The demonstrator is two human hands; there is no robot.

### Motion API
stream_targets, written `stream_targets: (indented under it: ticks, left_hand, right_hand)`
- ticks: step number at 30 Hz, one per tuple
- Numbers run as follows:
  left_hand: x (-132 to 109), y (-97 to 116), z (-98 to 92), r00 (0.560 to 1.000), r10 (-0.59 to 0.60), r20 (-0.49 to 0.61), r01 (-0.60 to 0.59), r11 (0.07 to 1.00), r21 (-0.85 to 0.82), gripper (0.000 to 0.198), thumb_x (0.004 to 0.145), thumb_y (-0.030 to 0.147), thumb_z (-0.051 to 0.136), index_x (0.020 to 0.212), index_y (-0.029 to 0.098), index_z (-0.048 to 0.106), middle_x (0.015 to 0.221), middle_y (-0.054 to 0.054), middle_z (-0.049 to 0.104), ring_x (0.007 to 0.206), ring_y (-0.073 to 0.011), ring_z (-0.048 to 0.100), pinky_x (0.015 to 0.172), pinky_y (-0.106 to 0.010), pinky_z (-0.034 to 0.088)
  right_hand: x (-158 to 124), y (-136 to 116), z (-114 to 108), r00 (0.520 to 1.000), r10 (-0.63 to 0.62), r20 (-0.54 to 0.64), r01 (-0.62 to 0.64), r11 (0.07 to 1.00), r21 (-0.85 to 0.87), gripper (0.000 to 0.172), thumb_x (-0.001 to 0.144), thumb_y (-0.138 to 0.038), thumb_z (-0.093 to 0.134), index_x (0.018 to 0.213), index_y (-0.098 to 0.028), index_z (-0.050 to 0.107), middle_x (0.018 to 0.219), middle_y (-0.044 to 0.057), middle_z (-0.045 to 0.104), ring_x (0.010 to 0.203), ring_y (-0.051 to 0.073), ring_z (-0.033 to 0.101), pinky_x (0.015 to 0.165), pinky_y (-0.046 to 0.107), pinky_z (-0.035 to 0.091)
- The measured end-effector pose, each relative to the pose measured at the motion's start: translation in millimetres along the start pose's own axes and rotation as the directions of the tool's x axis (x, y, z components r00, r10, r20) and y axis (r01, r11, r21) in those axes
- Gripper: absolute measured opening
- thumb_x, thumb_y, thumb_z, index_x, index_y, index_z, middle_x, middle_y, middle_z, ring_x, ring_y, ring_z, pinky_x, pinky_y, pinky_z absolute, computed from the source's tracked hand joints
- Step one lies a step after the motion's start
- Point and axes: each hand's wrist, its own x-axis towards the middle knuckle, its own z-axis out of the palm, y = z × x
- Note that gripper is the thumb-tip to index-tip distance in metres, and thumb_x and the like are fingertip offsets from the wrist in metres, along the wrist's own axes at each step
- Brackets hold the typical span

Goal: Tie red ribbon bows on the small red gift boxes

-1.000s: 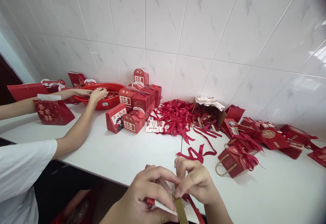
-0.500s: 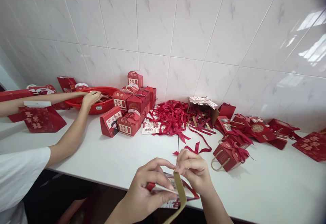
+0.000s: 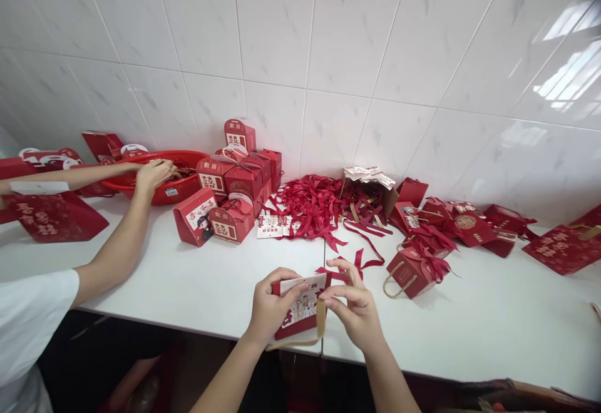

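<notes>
The right hand [image 3: 353,311], back fingers spread, pinches the gold ribbon [image 3: 321,320], which may slip if that pinch loosens, while the left hand [image 3: 271,305] curls round the red box [image 3: 297,326].

Three red boxes [image 3: 211,178] each read "歡喜" above "囍".

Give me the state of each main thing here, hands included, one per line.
Left hand: closed around the held box
Right hand: thumb and forefinger pinched at the gold ribbon
Held box: tilted, printed side showing
Gold ribbon: untied, tail curving below the box
Red ribbons: heaped, tangled
Carton: open, ribbons inside, cards on top
Rope-handled box: closed, bow tied
Basin: upright, co-worker's hand inside
</notes>
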Motion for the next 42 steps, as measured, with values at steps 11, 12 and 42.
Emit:
stream_targets:
  ticks: [11, 12, 42]
  left_hand:
    - [-3.6, -10.4, -2.6, 0.999, 0.001, 0.047, 0.000, 1.000, -0.022, 0.015, 0.074, 0.030, 0.067, 0.076, 0.017, 0.062, 0.074, -0.003, 0.067, 0.071, -0.0171, 0.064, 0.064, -0.025, 0.052]
    - [-3.3, -10.4, -3.0, 0.999, 0.015, 0.041, -0.014, 1.000, -0.011, 0.014, 0.073, 0.029, 0.067, 0.076, 0.017, 0.062, 0.074, -0.003, 0.067, 0.071, -0.0171, 0.064, 0.064, -0.025, 0.052]
    - [-6.4, 2.3, -17.7, 0.977, 0.005, -0.215, -0.066, 0.959, -0.276, 0.065, 0.083, 0.028, 0.061, 0.135, 0.032, 0.022, 0.112, -0.006, 0.056, 0.101, -0.0194, 0.062, 0.086, -0.035, 0.052]
  right_hand:
    - [3.7, 15.1, 32.5, 0.998, -0.003, -0.066, -0.007, 0.987, -0.161, 0.012, 0.082, -0.025, 0.063, 0.080, -0.029, 0.074, 0.122, 0.008, 0.054, 0.120, 0.027, 0.041, 0.096, 0.044, 0.039]
    - [3.4, 15.5, 32.8, 0.998, -0.005, -0.067, -0.006, 0.986, -0.165, 0.012, 0.082, -0.025, 0.063, 0.080, -0.029, 0.074, 0.122, 0.008, 0.054, 0.119, 0.027, 0.042, 0.095, 0.044, 0.039]
    - [7.6, 27.1, 51.2, 0.967, 0.155, -0.201, -0.116, 0.974, 0.196, 0.023, 0.076, -0.032, 0.067, 0.076, -0.021, 0.047, 0.067, -0.003, 0.050, 0.060, 0.012, 0.047, 0.054, 0.024, 0.039]
